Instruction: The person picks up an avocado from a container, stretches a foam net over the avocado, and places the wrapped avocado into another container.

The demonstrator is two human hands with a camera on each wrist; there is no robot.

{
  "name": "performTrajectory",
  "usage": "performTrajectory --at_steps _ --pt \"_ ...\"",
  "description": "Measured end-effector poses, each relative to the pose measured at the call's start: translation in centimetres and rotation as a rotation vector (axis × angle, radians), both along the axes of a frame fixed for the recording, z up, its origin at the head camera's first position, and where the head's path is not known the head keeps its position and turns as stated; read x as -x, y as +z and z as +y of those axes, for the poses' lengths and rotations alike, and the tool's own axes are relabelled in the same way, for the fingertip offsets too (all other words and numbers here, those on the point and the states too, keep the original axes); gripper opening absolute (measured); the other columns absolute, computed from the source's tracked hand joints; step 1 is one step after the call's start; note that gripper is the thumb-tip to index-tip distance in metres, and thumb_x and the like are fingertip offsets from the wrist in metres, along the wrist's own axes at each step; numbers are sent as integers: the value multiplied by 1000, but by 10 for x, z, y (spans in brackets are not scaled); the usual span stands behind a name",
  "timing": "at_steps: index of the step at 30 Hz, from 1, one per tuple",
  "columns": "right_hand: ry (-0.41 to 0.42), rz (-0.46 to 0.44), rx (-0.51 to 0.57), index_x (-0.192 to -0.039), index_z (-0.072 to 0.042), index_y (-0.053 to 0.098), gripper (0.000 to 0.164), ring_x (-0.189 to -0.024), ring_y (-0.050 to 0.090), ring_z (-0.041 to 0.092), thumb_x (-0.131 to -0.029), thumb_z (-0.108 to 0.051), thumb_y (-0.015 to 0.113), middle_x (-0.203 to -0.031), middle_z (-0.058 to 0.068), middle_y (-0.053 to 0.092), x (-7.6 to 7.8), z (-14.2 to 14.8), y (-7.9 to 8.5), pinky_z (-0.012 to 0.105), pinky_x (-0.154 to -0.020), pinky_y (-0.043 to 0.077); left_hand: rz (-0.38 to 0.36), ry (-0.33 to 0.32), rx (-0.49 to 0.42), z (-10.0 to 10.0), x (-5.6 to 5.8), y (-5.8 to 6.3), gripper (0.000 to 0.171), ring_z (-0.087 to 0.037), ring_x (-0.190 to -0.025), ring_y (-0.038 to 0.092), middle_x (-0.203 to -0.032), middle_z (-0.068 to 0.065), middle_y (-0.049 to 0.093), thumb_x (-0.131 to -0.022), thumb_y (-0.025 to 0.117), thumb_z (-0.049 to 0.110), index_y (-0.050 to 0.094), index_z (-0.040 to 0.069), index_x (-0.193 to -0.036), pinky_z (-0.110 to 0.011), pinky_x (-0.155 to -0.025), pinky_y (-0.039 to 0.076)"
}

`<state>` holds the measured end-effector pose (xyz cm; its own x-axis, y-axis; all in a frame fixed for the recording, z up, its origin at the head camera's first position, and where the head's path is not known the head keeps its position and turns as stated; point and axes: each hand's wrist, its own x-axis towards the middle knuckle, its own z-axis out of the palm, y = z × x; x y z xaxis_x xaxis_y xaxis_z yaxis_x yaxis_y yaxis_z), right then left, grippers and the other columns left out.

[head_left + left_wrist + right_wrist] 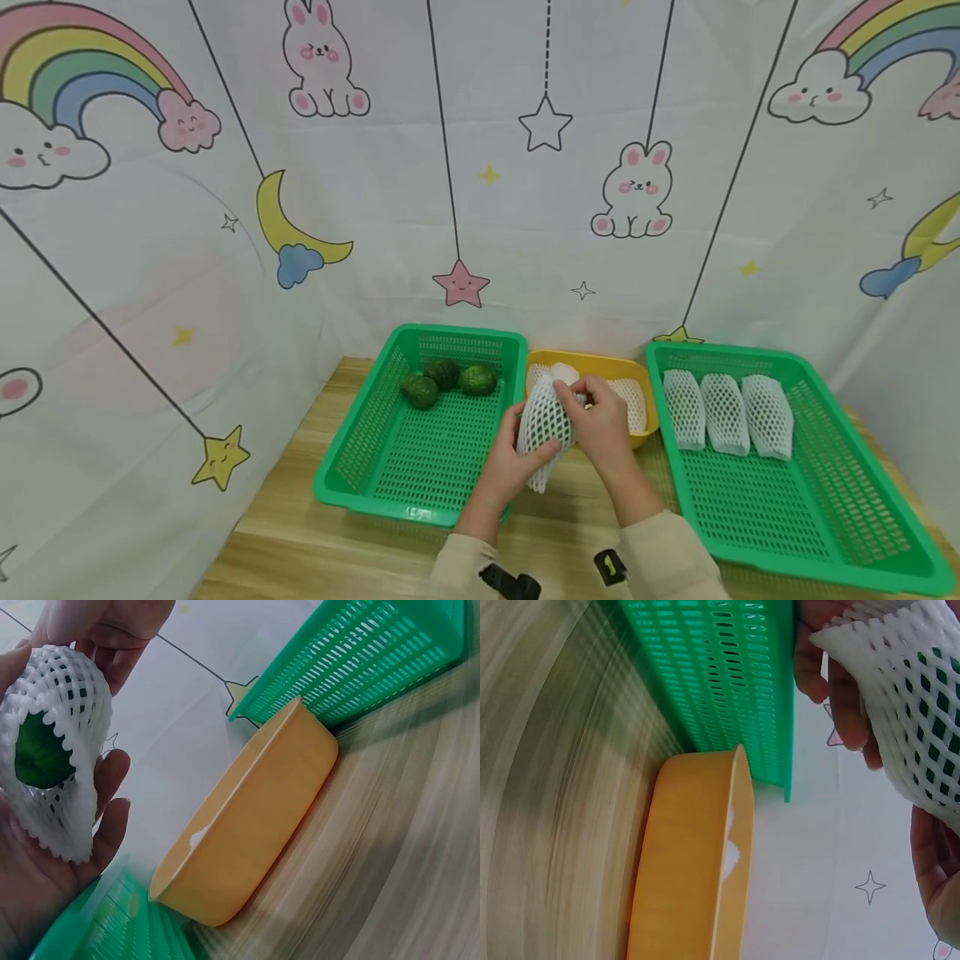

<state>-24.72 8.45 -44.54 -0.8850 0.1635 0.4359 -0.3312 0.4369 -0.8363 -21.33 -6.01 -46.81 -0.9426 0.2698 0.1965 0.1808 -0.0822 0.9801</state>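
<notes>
In the head view, a white foam net sleeve point(543, 421) is held over the table, between two green baskets. A dark green avocado point(43, 754) shows through its open end in the left wrist view. My left hand point(506, 462) grips the sleeved avocado from the side and below, with the thumb across the net. At the upper end, my right hand point(604, 423) pinches the net with its fingers. Loose foam nets point(628, 402) lie in the yellow basket point(609, 365) behind the hands, which partly hide it.
Left stands a green basket point(423, 467) with three bare avocados point(477, 381) near its back. In the right green basket point(757, 500), three white-netted pieces point(724, 414) lie in a row. A printed cloth point(390, 208) hangs behind the wooden table point(277, 533).
</notes>
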Motion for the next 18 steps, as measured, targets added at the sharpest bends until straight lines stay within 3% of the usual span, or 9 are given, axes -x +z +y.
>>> performTrajectory --at_steps 3,5,8,12,15,18 --pt "-16 -19 -7 -73 -9 59 24 -60 45 16 -86 -27 67 -66 2 51 0 -1 -2 23 -51 38 2 -2 -2 0 1 -2 68 -20 -103 51 -126 -13 45 -86 66 25 29 6 -140 -33 -84 46" --pt "-3 -64 22 -80 -8 59 25 -68 49 17 -87 -31 66 -73 4 55 0 -1 -2 24 -59 41 -3 1 2 0 1 -3 70 -20 -104 51 -126 -13 45 -86 67 26 29 7 -141 -33 -84 46" --pt "101 -161 133 -105 -4 53 34 -93 53 23 -93 -36 56 -99 12 56 0 2 -3 34 -79 44 -15 33 18 2 8 -15 71 -21 -105 51 -126 -12 45 -86 66 29 27 12 -142 -35 -84 46" --pt "295 -332 282 -133 -6 28 50 -117 40 31 -97 -35 48 -129 18 36 -1 6 -10 47 -95 36 -64 80 20 3 16 -27 70 -23 -105 54 -127 -12 44 -88 64 31 21 18 -142 -38 -84 47" --pt "404 -451 327 -139 -8 21 58 -119 38 33 -95 -31 51 -135 19 30 -4 8 -19 50 -97 35 -81 96 0 1 11 -15 66 -26 -105 55 -129 -16 43 -92 59 28 17 11 -140 -39 -84 47" --pt "470 -509 345 -140 -5 26 58 -117 42 32 -94 -27 53 -135 20 35 -8 8 -26 51 -97 35 -70 119 22 1 5 -4 58 -28 -104 55 -128 -19 44 -95 52 26 17 5 -136 -40 -86 47"
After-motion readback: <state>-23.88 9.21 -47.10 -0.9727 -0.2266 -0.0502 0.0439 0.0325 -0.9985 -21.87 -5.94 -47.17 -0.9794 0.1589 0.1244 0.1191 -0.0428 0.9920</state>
